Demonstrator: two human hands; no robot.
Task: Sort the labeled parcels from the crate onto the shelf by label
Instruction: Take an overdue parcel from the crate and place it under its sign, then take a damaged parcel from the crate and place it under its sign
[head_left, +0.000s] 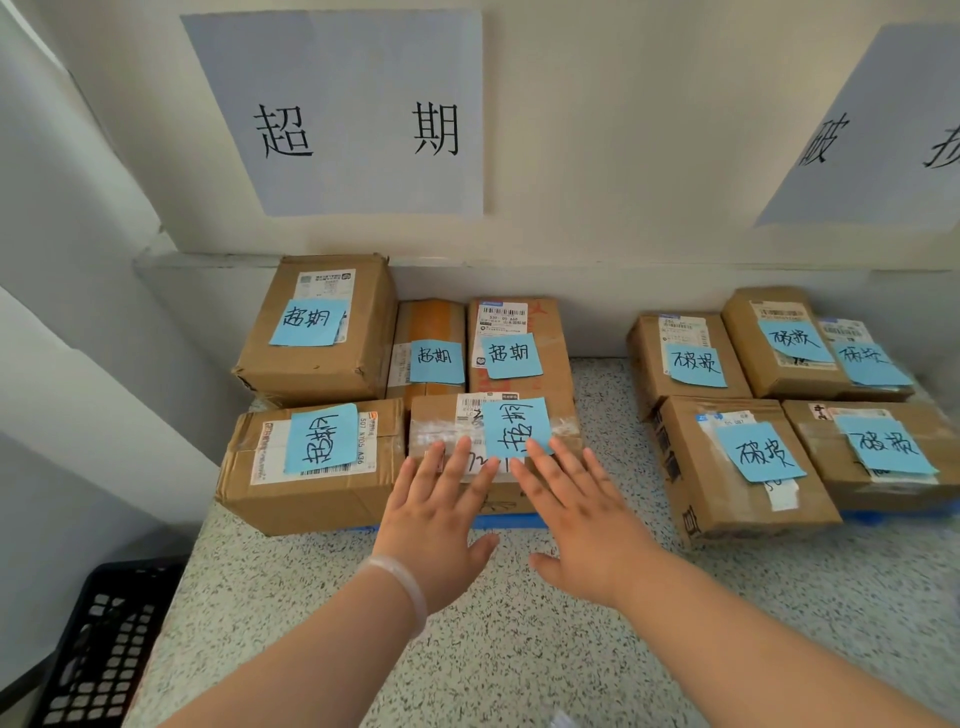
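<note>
Both hands are down on the parcel (439, 415) now, left hand (441, 512) and right hand (576, 514) side by side. The fingers (460, 462) are straight and spread, lying flat over its near top edge. Nothing gripped, nothing pinched; to me this reads as a push or a last nudge to seat it, not a lift.

The parcel sits on the shelf (519, 649), front row of the left group. The right hand's fingertips just overlap the bottom of its blue note (517, 423). That note says 超期, written sideways to us, so the box lies turned a quarter. Right pile, I'd judge: straight beyond the fingers, up on the wall, the big sign (343, 114) reads 超期 too.

Just left of the left fingers is a neighbour (311, 499) with the same 超期 note, and print beside it that looks like 507 N705 A36. Beyond the fingertips is the back row (311, 364), three boxes, all 超期, packed against the wall, probably to leave room in front.

Well off to the right of the right fingers, across a bare gap, stands the other group (727, 499). It has five boxes, every note 破损, under a second sign (872, 135) cut by the frame edge: 破 is clear, the rest clipped.

Below the palms a blue strip (509, 521) peeks out from under the parcel; what it is, can't tell. Back toward us, left of the wrist with its pale bracelet (402, 587), is the black crate (98, 649), its inside mostly out of view.
</note>
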